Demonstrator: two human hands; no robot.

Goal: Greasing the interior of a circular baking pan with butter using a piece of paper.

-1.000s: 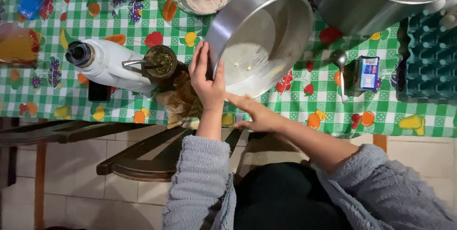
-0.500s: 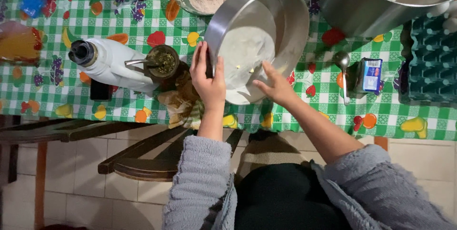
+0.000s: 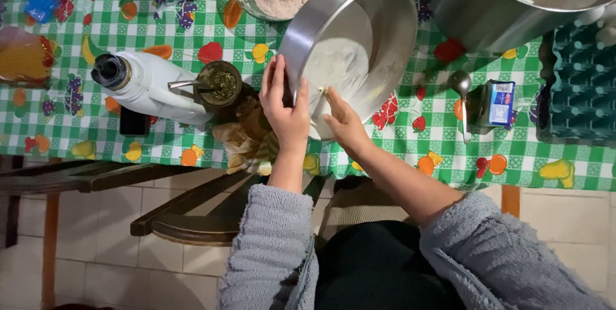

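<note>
The metal bowl (image 3: 359, 47) stands tipped on the table's near edge, left hand (image 3: 284, 108) gripping its rim, right hand (image 3: 341, 120) scraping white batter inside with bunched fingers. If that grip slips, I reckon it tumbles floorward or knocks the gourd cup (image 3: 221, 85).

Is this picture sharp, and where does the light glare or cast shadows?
Head view: mostly sharp, hands only slightly soft. The tilted metal bowl, gripped at its rim by the left hand, shows bright glare along its rim and inner wall; the right hand reaches inside and casts a faint shadow. The big steel pot is cut off by the frame's top edge; the tablecloth is evenly lit.
</note>
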